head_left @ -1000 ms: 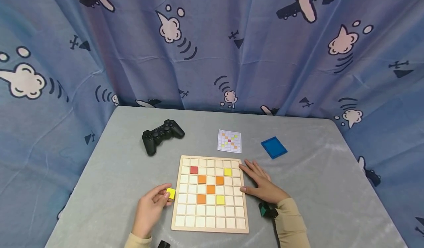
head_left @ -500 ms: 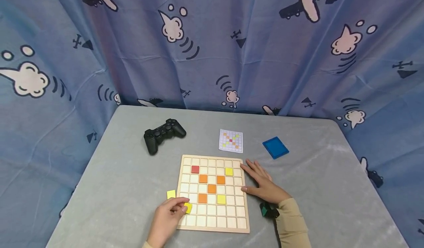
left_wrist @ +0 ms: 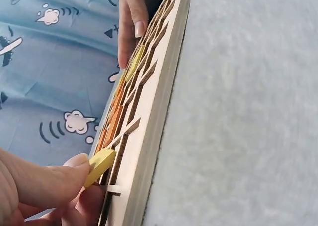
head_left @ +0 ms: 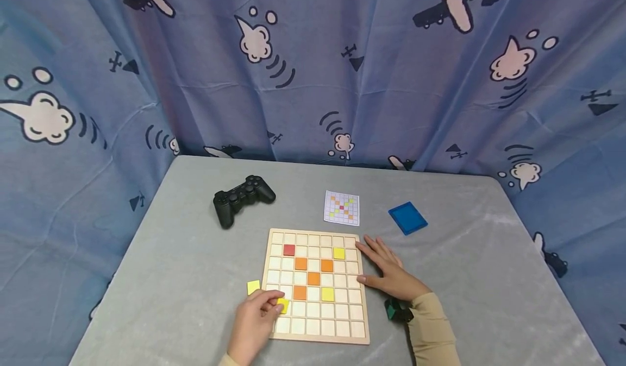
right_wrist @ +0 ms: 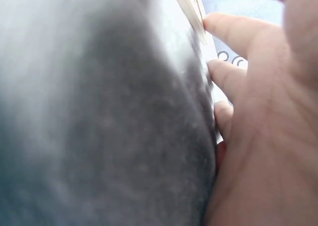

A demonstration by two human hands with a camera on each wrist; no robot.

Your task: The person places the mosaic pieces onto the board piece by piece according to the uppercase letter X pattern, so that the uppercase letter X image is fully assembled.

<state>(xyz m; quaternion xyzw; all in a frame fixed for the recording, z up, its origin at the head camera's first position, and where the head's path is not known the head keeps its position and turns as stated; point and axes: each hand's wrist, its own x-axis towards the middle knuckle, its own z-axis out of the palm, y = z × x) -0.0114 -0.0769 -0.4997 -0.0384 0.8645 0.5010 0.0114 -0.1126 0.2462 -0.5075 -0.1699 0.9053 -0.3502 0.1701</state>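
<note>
Between thumb and fingers my left hand [head_left: 254, 320] pinches a yellow square tile [head_left: 283, 305] over the lower left of a wooden grid board [head_left: 317, 341]. In the left wrist view the yellow tile [left_wrist: 101, 166] is tilted, one edge down at the board's cells. Red, orange and yellow tiles sit in other cells, among them an orange tile [head_left: 300, 292] and a red tile [head_left: 289, 250]. Another yellow tile [head_left: 253, 286] lies beside the board's left edge, partly behind the left hand. My right hand [head_left: 391, 273] rests with fingers spread, touching the board's right edge.
Behind the board lies a small card [head_left: 341, 208] printed with a coloured grid pattern. A black game controller [head_left: 243, 199] is at the back left, and a blue square tray [head_left: 408, 218] at the back right. A patterned curtain [head_left: 303, 73] hangs behind the table.
My left hand has carried the yellow tile from beside the board rightward and nearer, over the lower left cells. The other yellow tile beside the board came into view. The right hand stays put.
</note>
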